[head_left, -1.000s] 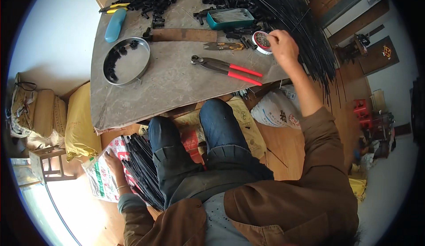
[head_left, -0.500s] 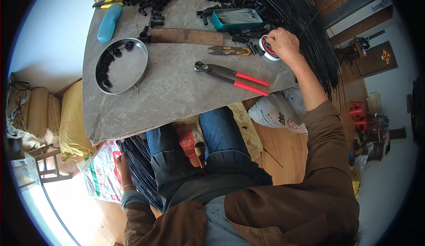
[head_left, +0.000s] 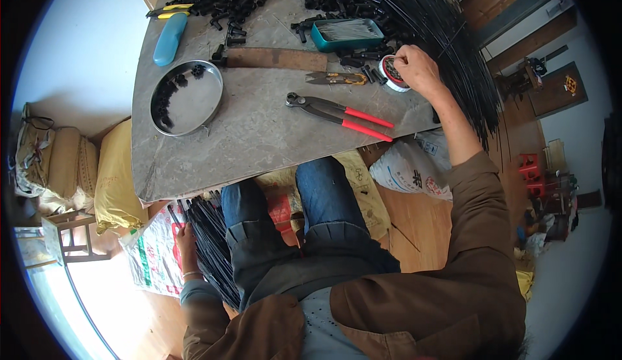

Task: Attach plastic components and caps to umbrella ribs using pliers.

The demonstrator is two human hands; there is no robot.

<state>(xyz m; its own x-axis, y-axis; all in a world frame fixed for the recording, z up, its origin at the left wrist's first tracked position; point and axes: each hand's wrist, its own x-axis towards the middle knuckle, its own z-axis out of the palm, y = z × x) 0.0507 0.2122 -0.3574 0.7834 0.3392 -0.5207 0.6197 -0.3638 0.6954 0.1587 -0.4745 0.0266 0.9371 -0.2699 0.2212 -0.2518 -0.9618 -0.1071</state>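
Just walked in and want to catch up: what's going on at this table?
A seated person works at a grey table. Their right hand rests on a small round white container near the table's right edge. Their left hand is down by their knee, gripping a bundle of thin black rods. Red-handled pincers and a metal dish of small black pieces lie untouched.

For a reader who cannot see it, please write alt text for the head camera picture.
A seated person reaches the right hand to a small round white container on a grey table, while the left hand holds a bundle of thin black rods beside the knee. On the table lie red-handled pincers, a metal dish and a teal tray.
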